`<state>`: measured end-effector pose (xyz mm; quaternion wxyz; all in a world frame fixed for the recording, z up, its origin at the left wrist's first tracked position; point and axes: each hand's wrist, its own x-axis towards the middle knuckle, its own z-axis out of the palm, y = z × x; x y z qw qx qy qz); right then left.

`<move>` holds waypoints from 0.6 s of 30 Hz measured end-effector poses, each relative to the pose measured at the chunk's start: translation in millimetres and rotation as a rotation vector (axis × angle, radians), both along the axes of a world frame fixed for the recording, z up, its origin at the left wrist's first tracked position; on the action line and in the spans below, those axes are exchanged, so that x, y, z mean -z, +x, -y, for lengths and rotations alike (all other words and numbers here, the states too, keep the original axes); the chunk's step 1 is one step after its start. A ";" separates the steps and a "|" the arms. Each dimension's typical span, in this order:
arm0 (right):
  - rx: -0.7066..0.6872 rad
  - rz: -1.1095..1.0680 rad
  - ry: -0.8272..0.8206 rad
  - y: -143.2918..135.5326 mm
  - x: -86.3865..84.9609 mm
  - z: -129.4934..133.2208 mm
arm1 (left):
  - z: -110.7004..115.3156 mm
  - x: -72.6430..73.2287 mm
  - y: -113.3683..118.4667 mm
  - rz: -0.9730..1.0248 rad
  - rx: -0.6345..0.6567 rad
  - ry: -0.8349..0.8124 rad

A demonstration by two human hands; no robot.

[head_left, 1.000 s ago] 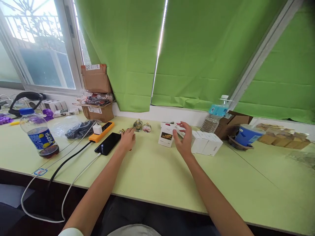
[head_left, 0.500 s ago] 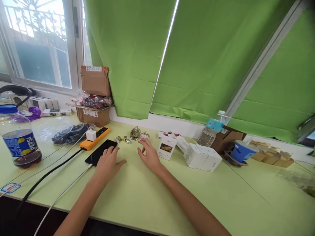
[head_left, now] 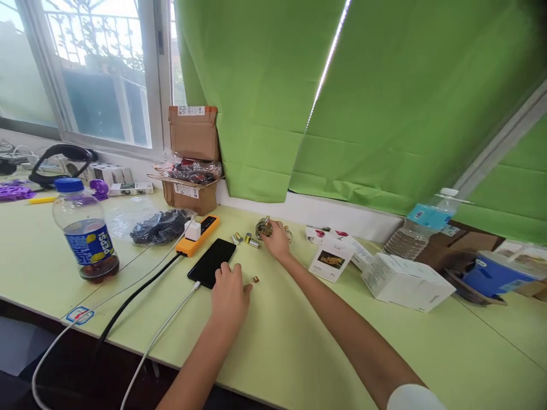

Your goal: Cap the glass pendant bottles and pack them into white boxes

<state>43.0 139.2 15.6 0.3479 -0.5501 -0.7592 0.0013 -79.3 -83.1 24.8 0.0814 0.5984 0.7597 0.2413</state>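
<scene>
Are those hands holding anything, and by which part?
The right hand has fingers on the right side of a round trinket; whether it grips cannot be told. The left hand holds nothing visible.

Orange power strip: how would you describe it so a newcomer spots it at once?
Start at the open cardboard box beside the window, then come down the table towards the near edge. The power strip lies between a plastic-bagged dark bundle and a black smartphone. Its orange body and plugged-in white charger set it apart.
</scene>
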 end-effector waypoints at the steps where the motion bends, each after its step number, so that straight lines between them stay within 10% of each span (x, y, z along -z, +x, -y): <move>1: 0.021 0.038 -0.007 -0.4 -2.0 -0.6 | 0.3 -2.5 -1.8 0.024 0.019 -0.021; 18: -0.040 -0.024 -0.119 12.7 3.2 1.6 | -7.0 5.2 -40.2 0.179 0.254 0.038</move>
